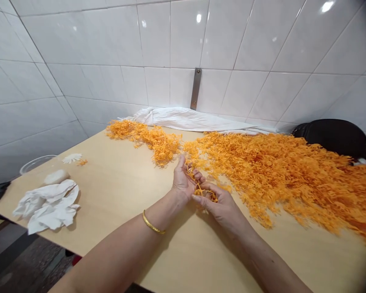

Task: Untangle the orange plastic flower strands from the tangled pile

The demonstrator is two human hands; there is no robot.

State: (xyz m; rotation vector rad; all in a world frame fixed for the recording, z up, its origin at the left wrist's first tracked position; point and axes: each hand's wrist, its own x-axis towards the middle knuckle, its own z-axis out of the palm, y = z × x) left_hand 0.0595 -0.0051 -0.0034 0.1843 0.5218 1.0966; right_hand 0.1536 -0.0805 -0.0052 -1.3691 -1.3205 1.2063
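Note:
My left hand (184, 179) and my right hand (221, 205) meet over the middle of a light wooden table (125, 195). Together they grip a small tangle of orange plastic sprigs (201, 189), with fingers curled round it. A gold bangle (152, 224) circles my left wrist. Just beyond the hands begins a big heap of the same orange sprigs (293, 175), which covers the right half of the table. A smaller pile of orange sprigs (146, 140) lies at the far middle.
Crumpled white paper (49, 205) lies near the table's left corner, with a white lump (56, 176), a clear bowl (36, 162) and a white flower piece (72, 158) behind it. White cloth (189, 119) runs along the tiled wall. A black object (332, 136) sits at far right.

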